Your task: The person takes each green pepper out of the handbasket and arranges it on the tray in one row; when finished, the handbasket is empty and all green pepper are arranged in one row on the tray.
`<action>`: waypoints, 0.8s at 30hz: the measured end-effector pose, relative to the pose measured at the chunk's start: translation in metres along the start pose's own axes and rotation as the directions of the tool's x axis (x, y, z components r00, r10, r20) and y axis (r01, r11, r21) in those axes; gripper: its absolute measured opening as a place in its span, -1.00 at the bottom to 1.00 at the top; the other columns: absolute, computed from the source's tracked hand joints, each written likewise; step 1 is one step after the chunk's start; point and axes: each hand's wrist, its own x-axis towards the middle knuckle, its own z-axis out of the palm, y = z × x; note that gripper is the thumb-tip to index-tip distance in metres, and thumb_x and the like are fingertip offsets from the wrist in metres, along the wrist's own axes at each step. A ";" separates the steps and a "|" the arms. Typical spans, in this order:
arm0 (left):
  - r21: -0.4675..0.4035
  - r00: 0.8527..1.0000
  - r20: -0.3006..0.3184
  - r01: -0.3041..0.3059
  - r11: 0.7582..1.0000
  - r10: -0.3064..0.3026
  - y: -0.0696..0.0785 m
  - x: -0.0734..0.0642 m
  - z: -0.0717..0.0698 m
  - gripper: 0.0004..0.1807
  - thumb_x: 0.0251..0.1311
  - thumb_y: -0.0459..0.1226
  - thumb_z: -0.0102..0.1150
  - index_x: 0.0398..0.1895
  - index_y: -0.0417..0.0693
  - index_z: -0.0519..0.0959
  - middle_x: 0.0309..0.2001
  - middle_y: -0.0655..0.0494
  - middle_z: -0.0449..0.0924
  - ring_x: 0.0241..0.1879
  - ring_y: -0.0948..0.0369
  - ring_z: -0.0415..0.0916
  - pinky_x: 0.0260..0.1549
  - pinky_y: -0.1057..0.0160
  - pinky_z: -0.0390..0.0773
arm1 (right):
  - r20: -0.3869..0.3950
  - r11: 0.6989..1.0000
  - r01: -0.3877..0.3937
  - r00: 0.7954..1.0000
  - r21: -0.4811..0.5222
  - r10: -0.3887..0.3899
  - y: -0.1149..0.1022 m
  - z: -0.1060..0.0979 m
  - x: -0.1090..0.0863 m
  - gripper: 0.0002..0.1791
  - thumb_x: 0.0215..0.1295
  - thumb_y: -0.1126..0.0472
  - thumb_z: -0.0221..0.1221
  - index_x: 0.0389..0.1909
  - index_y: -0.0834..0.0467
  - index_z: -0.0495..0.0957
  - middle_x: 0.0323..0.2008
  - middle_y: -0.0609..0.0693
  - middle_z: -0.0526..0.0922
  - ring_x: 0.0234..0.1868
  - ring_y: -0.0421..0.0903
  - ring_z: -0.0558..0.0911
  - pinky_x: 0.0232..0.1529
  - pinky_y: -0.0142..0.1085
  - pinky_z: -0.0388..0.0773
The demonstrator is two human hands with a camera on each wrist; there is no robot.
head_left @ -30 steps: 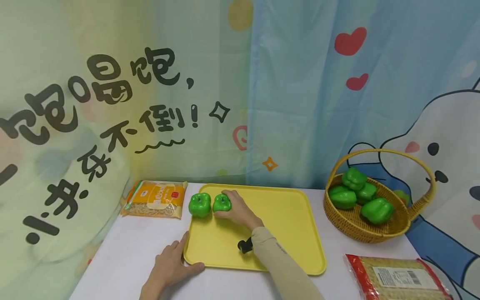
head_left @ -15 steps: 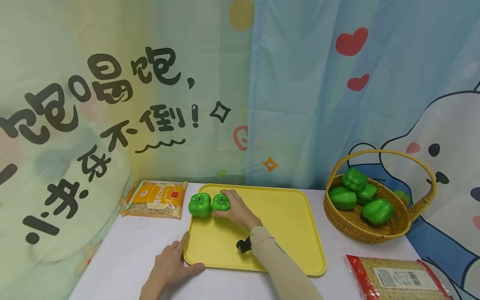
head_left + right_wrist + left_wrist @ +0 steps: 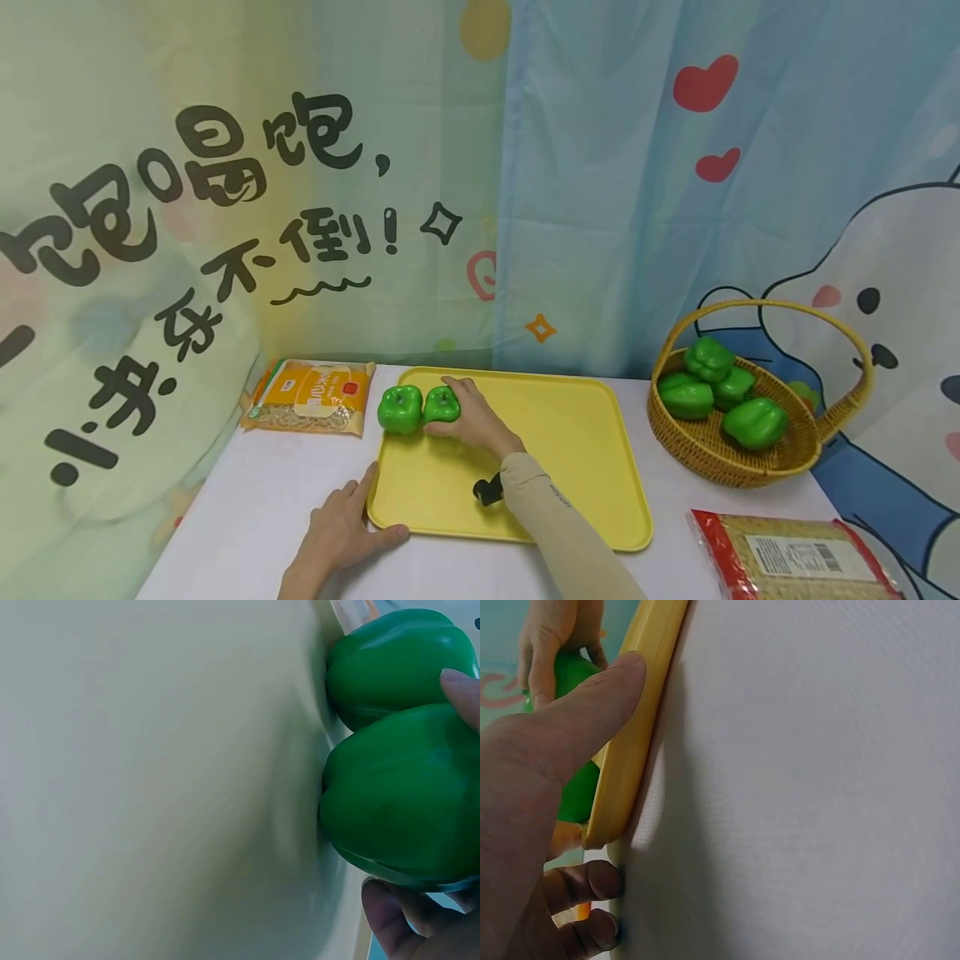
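My right hand holds a green bell pepper between thumb and fingers at the back left of the yellow tray. A second bell pepper sits just left of it, at the tray's left edge. In the right wrist view, the held pepper lies right against the other pepper, low over the tray surface. My left hand rests at the tray's front left corner, fingers along the left side. Its thumb lies along the rim in the left wrist view.
A wicker basket with a tall handle and several green peppers stands at the right. An orange food packet lies left of the tray. A red-edged grain packet lies front right. A printed curtain hangs behind the table.
My right hand has shifted the pepper slightly left, closing the gap to the other pepper, then stayed put. The left hand has kept its place at the tray corner.
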 end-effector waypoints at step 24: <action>-0.010 1.000 0.019 0.010 1.000 -0.010 0.002 -0.001 0.000 0.32 -0.21 0.50 0.31 0.56 -0.05 0.17 0.07 -0.07 0.58 0.01 -0.04 0.55 -0.08 -0.25 0.57 | -0.168 0.994 -0.033 0.986 -0.107 0.014 0.020 -0.045 -0.054 0.05 0.16 -0.27 0.36 0.56 0.03 0.11 0.52 0.09 0.18 0.54 0.16 0.22 0.42 0.19 0.37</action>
